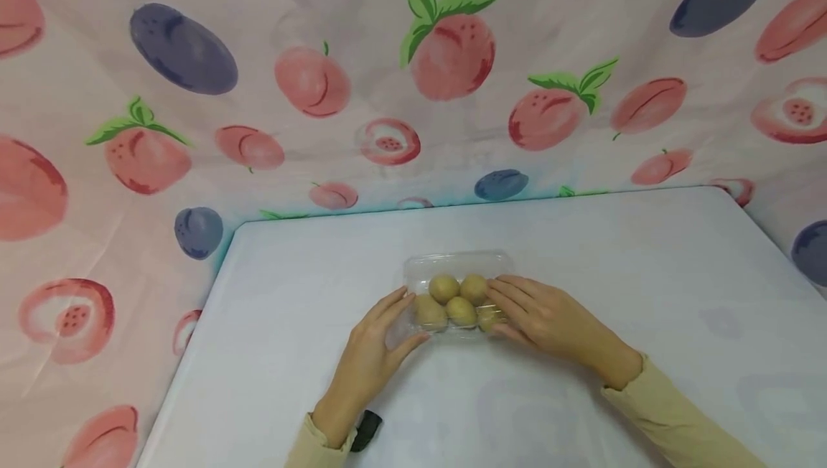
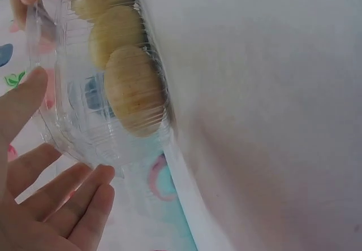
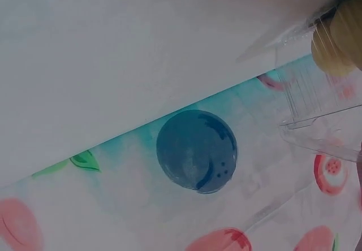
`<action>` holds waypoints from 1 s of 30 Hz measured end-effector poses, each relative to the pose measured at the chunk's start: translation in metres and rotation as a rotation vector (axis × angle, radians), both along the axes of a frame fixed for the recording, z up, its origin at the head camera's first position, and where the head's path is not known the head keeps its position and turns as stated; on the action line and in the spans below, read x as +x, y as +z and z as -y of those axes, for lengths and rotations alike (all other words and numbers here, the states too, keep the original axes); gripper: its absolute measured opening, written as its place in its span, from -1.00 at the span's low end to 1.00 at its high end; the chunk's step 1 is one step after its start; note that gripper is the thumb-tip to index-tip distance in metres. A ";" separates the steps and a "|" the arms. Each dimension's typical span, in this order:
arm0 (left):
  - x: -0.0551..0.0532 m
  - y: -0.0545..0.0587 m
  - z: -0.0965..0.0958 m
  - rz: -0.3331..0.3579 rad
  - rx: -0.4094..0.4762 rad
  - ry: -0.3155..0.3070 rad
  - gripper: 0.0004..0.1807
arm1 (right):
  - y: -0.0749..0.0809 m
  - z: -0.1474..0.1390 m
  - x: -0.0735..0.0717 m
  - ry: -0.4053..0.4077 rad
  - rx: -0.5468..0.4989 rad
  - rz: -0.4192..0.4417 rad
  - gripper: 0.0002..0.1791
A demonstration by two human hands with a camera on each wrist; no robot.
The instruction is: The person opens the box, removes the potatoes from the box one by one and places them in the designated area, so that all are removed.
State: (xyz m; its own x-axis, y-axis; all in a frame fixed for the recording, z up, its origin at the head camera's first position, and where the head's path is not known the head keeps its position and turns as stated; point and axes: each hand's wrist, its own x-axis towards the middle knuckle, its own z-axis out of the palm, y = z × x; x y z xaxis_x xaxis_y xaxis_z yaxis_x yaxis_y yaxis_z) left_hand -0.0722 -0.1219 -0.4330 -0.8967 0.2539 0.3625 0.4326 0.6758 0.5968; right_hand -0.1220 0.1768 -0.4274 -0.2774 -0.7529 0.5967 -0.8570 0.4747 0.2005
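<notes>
A clear plastic box [image 1: 459, 265] with ridged walls stands on the white table and holds several potatoes [image 1: 461, 311]. At its left end is my left hand [image 1: 371, 353], thumb near the front corner and fingers extended along the side. In the left wrist view, that thumb [image 2: 34, 84] meets the rim, and the fingers lie close to the box corner. My right hand [image 1: 549, 317] rests over the box's right end with its fingers nearly straight, partly covering one potato. The right wrist view catches only part of the box [image 3: 317, 129] and little of the hand.
The table [image 1: 310, 267] has a white cover. Behind it hangs a pink cloth [image 1: 362, 30] printed with peaches and dark fruit. A black object [image 1: 366, 431] sits at my left wrist by the sleeve.
</notes>
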 end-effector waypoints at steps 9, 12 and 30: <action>0.000 0.000 0.001 -0.065 -0.026 -0.013 -0.38 | 0.003 0.000 0.002 -0.043 0.031 0.052 -0.35; 0.000 0.002 0.000 -0.064 -0.021 -0.018 -0.41 | 0.003 0.000 0.001 -0.042 0.022 0.066 -0.35; -0.006 0.011 0.006 -0.049 -0.019 -0.028 -0.44 | 0.006 -0.002 0.000 -0.027 -0.044 0.136 -0.38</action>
State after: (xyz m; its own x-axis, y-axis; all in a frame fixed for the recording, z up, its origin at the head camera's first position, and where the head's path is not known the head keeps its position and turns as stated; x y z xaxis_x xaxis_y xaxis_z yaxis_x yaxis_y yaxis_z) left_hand -0.0778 -0.1280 -0.4220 -0.8703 0.2863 0.4009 0.4803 0.6739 0.5614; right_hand -0.1222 0.1789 -0.4211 -0.3774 -0.7184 0.5843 -0.8618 0.5035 0.0624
